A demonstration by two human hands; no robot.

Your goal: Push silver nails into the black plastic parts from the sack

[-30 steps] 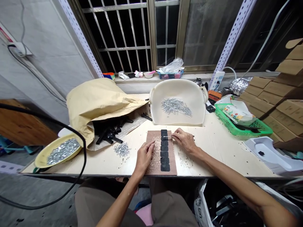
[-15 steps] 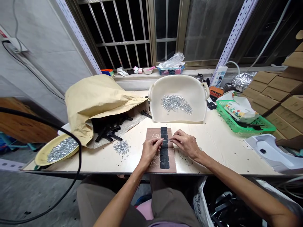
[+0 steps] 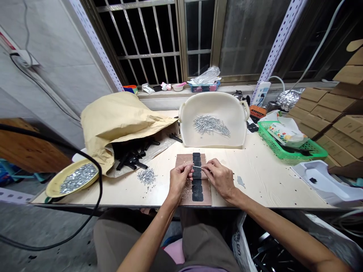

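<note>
A brown board (image 3: 206, 192) with a row of black pads (image 3: 197, 186) lies at the table's near edge. Above it my left hand (image 3: 178, 180) and my right hand (image 3: 219, 177) pinch the two ends of a thin metal pin (image 3: 197, 166), fingers closed. Small silvery bits are scattered on the board's left side, under my left hand. A loose heap of small metal parts (image 3: 146, 176) lies on the table just left of the board.
A white plastic scoop tray (image 3: 213, 102) with metal pins stands behind the board. At left are a yellow dish (image 3: 53, 187) of metal parts and a tan paper bag (image 3: 119, 117) spilling black pieces. A green basket (image 3: 314, 152), white holder (image 3: 326, 181) and cardboard boxes stand at right.
My left hand rose from the board's scattered bits to meet my right hand. Both now hold the pin together, slightly nearer to me than before.
</note>
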